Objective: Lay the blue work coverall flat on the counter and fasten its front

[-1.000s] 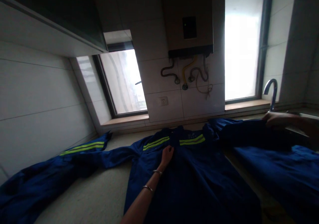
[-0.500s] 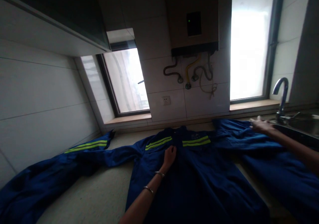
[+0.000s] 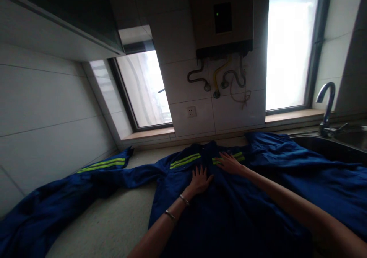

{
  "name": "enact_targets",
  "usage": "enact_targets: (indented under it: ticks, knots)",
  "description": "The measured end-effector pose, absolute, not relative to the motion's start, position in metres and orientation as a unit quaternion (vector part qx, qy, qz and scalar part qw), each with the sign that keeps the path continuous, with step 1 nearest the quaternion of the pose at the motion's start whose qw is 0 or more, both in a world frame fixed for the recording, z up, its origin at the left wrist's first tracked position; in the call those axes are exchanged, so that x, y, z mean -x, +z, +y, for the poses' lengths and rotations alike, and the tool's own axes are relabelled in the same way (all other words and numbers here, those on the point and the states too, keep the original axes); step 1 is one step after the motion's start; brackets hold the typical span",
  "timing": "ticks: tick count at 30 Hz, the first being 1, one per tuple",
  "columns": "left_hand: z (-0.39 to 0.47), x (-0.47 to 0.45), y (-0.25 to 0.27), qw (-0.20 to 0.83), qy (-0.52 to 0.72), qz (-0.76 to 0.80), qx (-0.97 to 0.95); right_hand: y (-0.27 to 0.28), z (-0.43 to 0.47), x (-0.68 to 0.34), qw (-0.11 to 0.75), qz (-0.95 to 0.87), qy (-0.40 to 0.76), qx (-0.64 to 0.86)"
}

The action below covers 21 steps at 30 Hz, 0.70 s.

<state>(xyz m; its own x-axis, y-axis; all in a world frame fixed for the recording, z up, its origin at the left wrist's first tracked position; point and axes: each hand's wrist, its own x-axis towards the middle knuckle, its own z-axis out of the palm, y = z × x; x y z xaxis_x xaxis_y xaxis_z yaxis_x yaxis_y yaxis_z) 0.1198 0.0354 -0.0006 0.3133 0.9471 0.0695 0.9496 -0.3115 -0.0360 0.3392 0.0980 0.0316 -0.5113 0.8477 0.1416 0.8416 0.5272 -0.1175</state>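
A dark blue work jacket (image 3: 200,219) with yellow-green chest stripes lies spread on the counter, its collar toward the wall. My left hand (image 3: 200,180), with two bangles on the wrist, rests on the jacket's front with its fingers spread. On the stripe at the right side of the chest lies my right hand (image 3: 229,163), flat and open. More blue cloth with a striped band (image 3: 101,165) stretches along the left side. Another stretch of blue fabric (image 3: 309,170) lies on the right, near the sink.
A sink (image 3: 312,145) with a chrome faucet (image 3: 327,105) stands at the right. Above the counter (image 3: 106,219) hang a water heater (image 3: 222,17) with pipes and, at the upper left, a cabinet (image 3: 63,24). The wall has two windows and a socket (image 3: 191,111).
My right hand has moved left from the cloth beside the sink onto the jacket's chest. My left hand has gone from curled to spread fingers on the jacket.
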Motion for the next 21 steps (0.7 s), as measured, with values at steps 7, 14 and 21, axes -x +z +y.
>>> enact_targets:
  ticks: [7, 14, 21]
  knots:
    - [0.015, -0.12, 0.003, 0.005, -0.02, -0.544, 0.839, 0.004, 0.142, -0.338, 0.049, -0.803, 0.081, 0.588]
    - [-0.024, -0.12, 0.014, -0.045, -0.005, -0.489, 0.871, 0.001, 0.167, -0.342, 0.046, -0.786, 0.067, 0.613]
    - [-0.031, -0.116, 0.025, -0.106, -0.091, -0.493, 0.859, 0.028, 0.153, -0.342, 0.044, -0.803, 0.056, 0.592]
